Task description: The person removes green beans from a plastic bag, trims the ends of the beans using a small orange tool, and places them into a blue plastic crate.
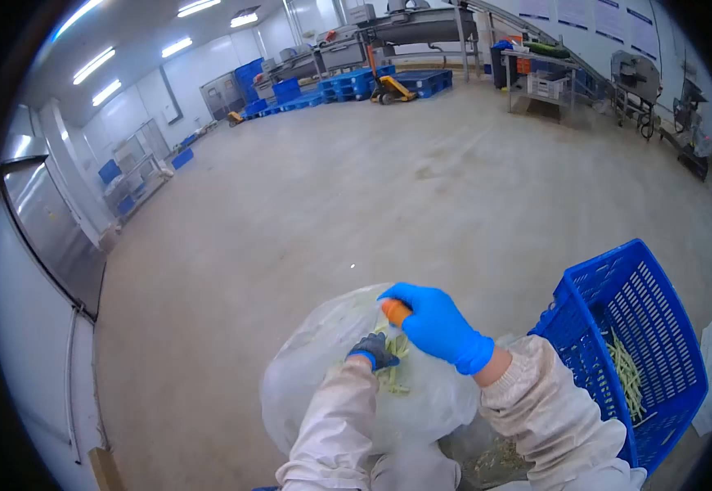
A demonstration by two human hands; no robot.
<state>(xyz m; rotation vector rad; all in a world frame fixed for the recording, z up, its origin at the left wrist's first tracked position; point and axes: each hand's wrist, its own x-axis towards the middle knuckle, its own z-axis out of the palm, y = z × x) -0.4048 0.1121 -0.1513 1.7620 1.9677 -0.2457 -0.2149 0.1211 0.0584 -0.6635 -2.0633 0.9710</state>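
My right hand (437, 327), in a blue glove, is closed around the orange handle (395, 311) of a tool whose working end I cannot make out. Lower and to the left, my left hand (375, 352) wears a dark grey glove over a blue cuff. Its fingers are curled onto some pale green vegetable stalks (397, 353). Under both hands spreads a whitish translucent plastic sheet or bag (311, 372), in front of my knees. What supports it is hidden.
To my right a blue crate (570, 299) stands tilted, with cut green stalks (624, 376) inside. Vegetable scraps (499, 460) lie near my legs. Further off are blue pallets (348, 85), a yellow pallet jack (393, 88) and a metal table (540, 92). A wall runs along the left.
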